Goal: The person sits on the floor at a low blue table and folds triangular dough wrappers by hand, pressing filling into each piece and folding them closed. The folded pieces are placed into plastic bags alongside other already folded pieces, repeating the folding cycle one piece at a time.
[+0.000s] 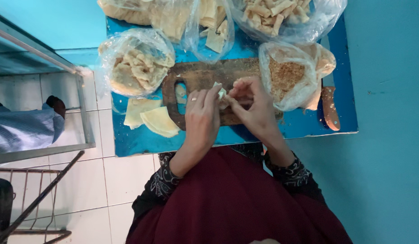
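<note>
Pale, thin dough wrapper [221, 93] pinched between both hands over dark wooden cutting board [205, 77], about mid-table. Left hand [201, 118], ring on one finger, curled nearly closed, fingertips pressing near edge of wrapper. Right hand [253, 106] likewise curled tight, thumb and forefingers gripping wrapper's right side; hands touching at fingertips. Most of wrapper hidden by fingers; cannot tell whether filled. Judged light, soft and limp, easily torn if pulled; likely slightly tacky; best held at edges with fingertips only, gently, without stretching. Blue table [128, 144] glossy, against blue wall to right. Flat stack of yellowish wrappers [151, 118] lying left of board, just beside its handle slot, partly overlapping board edge. Clear plastic bag of folded pastries [136, 63] at far left, touching board's far corner. Bag of brown crumbly filling [287, 79] on right, resting against board, just beside right hand. Further bags of pale pastry strips [281, 16] along far edge. Wooden-handled knife [329, 106] at far right of table, blade tucked under filling bag, handle pointing near. Maroon garment and patterned dark sleeves in foreground. White tiled floor left; metal frame and another person's striped sleeve [24, 129] at left margin, well apart from table.
</note>
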